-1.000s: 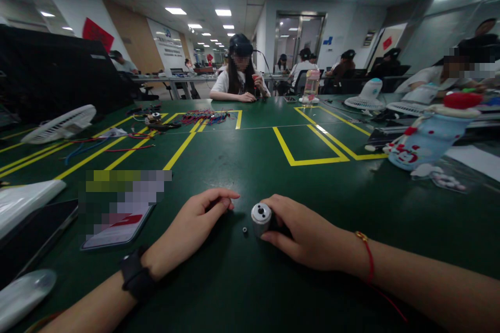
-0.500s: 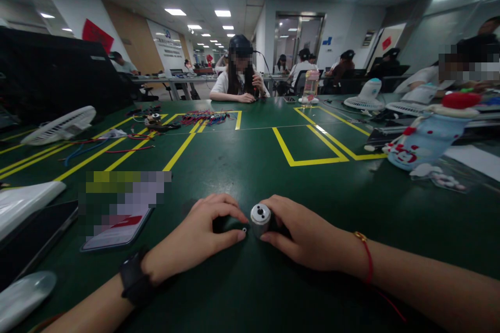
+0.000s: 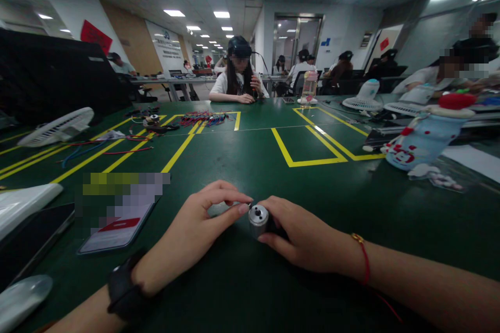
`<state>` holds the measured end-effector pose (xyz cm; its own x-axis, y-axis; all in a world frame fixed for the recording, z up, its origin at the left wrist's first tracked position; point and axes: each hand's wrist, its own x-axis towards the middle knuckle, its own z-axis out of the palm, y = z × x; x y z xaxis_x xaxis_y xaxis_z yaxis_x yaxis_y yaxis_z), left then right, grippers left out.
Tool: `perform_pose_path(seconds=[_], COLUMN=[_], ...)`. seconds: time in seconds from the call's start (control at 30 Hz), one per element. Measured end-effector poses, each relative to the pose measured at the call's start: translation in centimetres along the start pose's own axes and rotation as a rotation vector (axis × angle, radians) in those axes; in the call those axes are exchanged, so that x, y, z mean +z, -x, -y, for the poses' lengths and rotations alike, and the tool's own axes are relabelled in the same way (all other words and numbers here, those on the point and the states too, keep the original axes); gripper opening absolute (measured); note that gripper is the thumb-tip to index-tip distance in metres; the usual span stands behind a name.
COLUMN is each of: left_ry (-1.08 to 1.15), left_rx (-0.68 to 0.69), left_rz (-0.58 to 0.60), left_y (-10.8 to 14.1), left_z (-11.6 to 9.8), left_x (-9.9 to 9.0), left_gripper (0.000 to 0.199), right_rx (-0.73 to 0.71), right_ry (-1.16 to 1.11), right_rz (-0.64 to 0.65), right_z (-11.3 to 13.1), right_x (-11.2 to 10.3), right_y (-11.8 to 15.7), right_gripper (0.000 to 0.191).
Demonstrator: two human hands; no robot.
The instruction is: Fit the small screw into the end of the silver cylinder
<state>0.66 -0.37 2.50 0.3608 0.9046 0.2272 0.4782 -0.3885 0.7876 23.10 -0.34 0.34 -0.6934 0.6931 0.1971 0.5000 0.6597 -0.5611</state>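
Note:
My right hand (image 3: 297, 234) is wrapped round a silver metal cylinder (image 3: 258, 222) that stands upright on the green table. Its round top has a dark central hole and smaller holes around it. Thumb and index finger of my left hand (image 3: 203, 223) are pinched together at the cylinder's upper left rim, on a tiny metal part (image 3: 250, 204). That part is mostly hidden by the fingertips, so its kind does not show.
A phone (image 3: 121, 223) lies left of my left hand, beside a dark tablet-like slab (image 3: 35, 244) and a pale mouse (image 3: 25, 299). Farther off are bundled wires (image 3: 205, 118). A blue bottle (image 3: 425, 140) stands at right. Across the table a person (image 3: 240, 78) sits.
My left fingers have closed on the tiny part that sat by the thumb tip, and have lifted it to the cylinder's top edge. My right hand still grips the cylinder.

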Motion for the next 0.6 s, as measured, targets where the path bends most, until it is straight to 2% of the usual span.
perform_pose_path(seconds=[0.17,0.37,0.6], left_ry=[-0.046,-0.102,-0.019], left_rx=[0.041,0.061,0.041], left_rz=[0.011,0.061,0.118], left_y=[-0.1,0.0,0.5], left_z=[-0.9,-1.5,-1.7], left_x=[0.7,0.8,0.5], left_gripper=[0.017,0.02,0.029], right_rx=[-0.019,-0.026,-0.015], right_ry=[-0.004,-0.008,-0.016], right_rz=[-0.018,-0.019,-0.017], right_z=[0.0,0.0,0.1], right_x=[0.0,0.0,0.0], right_y=[0.0,0.0,-0.1], right_gripper=[0.025,0.024,0.026])
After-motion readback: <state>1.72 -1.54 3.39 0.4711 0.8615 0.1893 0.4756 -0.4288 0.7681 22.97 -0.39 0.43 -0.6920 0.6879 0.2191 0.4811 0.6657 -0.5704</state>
